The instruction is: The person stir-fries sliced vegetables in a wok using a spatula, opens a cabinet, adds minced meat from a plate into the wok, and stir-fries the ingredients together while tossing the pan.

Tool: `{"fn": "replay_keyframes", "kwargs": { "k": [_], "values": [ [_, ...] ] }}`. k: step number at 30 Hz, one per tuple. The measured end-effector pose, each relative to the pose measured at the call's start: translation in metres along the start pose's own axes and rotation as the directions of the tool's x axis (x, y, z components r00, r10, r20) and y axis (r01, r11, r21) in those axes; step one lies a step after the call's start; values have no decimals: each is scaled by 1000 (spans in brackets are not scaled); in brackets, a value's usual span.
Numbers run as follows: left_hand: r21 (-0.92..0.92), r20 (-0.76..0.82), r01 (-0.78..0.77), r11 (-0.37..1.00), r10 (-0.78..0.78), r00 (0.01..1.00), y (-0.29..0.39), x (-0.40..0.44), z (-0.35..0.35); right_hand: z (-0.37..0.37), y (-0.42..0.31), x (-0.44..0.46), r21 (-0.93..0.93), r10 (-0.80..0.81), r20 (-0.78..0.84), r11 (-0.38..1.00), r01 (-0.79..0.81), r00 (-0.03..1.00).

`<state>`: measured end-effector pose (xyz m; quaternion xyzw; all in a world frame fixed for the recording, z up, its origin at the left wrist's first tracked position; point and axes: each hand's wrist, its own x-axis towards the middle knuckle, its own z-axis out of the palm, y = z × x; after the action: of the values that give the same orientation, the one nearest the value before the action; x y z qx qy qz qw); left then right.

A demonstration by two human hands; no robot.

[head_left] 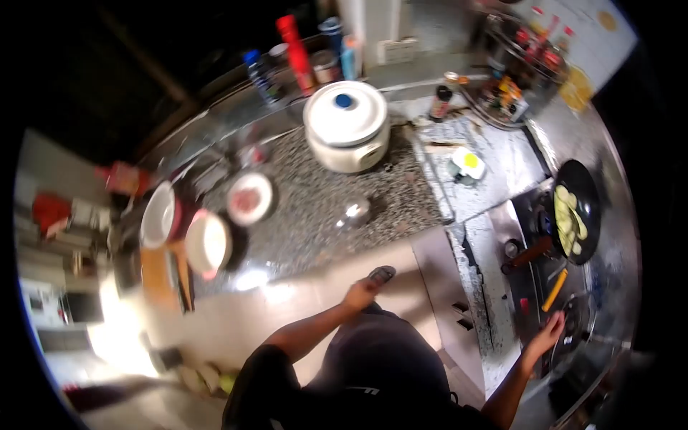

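Observation:
My right hand [550, 332] is beside the stove, fingers loosely extended, just below the yellow handle [555, 289] of a cooking tool and apart from it. That tool leans toward a black frying pan [590, 208], which holds pale green vegetable slices [566, 222]. My left hand [360, 294] is low in front of my body with curled fingers; blur hides whether anything is in it. Just past it, a dark slipper-like shape [383, 274] shows against the floor.
A white lidded pot [346, 136] stands on the granite counter [301, 193]. Left of it are a plate of reddish food [250, 199], two bowls and a knife on a cutting board [156, 276]. Bottles line the back, and a seasoning rack [494, 107] fills the far corner.

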<state>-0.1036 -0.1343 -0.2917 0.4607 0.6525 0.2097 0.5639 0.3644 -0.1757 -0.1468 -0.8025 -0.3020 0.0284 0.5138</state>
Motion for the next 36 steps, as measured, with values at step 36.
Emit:
{"fn": "replay_keyframes", "kwargs": {
  "k": [36],
  "values": [
    [-865,-481,166,474,-877,-4,-636,-595,-162,144,-166,-851,174,102,840,880,442,-532]
  ]
}}
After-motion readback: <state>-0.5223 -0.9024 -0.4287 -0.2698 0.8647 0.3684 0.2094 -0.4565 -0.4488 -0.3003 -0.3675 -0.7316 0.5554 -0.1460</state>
